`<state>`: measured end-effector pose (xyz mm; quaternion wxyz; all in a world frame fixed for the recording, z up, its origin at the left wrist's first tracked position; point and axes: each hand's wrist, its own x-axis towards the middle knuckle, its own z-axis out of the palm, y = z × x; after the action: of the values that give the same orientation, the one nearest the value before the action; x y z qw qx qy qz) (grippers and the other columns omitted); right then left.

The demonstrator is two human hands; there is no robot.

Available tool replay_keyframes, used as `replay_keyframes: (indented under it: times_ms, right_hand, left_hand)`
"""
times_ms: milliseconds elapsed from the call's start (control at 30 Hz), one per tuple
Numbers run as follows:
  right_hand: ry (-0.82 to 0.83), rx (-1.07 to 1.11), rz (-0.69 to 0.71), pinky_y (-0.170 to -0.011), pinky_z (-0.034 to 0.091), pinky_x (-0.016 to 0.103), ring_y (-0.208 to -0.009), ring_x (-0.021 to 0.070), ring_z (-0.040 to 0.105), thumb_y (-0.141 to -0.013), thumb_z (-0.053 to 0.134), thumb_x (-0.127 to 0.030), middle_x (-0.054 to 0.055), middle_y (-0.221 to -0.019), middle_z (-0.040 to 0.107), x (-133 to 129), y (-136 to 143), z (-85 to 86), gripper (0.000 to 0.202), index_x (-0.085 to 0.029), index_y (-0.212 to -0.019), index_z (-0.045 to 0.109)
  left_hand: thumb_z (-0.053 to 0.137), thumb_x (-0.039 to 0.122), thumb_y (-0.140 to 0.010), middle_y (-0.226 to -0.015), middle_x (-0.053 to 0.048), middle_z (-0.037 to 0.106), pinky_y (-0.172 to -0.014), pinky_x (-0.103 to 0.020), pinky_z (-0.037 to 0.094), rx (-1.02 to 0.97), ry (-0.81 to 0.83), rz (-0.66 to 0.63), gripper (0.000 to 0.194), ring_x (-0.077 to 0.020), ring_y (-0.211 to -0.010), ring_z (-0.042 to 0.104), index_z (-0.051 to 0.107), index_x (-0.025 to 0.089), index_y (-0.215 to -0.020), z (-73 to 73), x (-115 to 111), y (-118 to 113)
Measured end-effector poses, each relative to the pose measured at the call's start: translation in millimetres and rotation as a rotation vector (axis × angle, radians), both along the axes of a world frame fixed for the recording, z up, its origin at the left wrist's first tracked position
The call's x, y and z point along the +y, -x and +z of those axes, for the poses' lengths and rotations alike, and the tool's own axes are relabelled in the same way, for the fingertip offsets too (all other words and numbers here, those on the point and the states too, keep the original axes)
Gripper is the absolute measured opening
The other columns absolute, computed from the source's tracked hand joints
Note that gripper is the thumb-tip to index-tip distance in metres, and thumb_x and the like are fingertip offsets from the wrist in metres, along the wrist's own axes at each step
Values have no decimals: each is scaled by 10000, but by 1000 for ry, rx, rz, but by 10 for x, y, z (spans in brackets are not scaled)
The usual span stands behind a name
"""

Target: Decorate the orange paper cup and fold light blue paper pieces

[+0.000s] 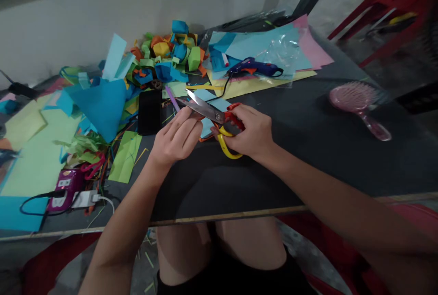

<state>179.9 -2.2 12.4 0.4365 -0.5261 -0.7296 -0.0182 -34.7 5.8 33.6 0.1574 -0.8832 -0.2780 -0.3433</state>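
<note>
My right hand (253,130) grips a pair of scissors (217,116) with red and yellow handles. The blades point up and to the left, slightly parted, over the table. Beside the blades my left hand (178,137) is closed, its fingertips pinched close to the lower blade; what they hold, if anything, is hidden. Light blue paper (208,127) lies beneath the scissors, partly covered by them. A purple strip (172,98) and a black phone (149,113) lie just beyond my left hand.
Folded coloured paper pieces (164,53) heap by the wall. A blue glue gun (255,67) rests on paper sheets (263,48), its cord running toward the scissors. A pink hairbrush (359,103) lies right. A purple power socket (66,187) with plugs sits near the left front edge.
</note>
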Motion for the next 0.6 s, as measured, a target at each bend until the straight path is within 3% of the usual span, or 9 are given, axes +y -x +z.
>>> replay_keyframes:
  times_ms: [167,333,600]
  right_hand:
    - [-36,33,74,-552,444,291,-599,174,588,-724,643,-515,43,-670,622,3,1,-2,331,-216,-681,507]
    - [17,42,78,-555,442,294,-597,178,591,-724,636,-510,42,-641,605,-7,8,2,332,-220,-661,487]
    - [57,63,80,-548,436,290,-579,172,575,-714,631,-495,36,-617,592,-54,45,10,316,-218,-654,492]
  left_hand:
    - [584,141,-911,-1096,-96,720,-1032,-349,528,-64,41,-59,144,-246,-1219,613,641,162,-1041,9,-7,-22]
    - [563,129,-917,-1080,-83,729,-1003,-328,551,-44,-116,-38,156,-227,-1215,617,642,163,-1047,-13,0,-34]
    - [485,226,-976,-1051,-100,729,-951,-313,566,-104,3,-23,192,-247,-1231,602,653,145,-1019,-78,1,-31]
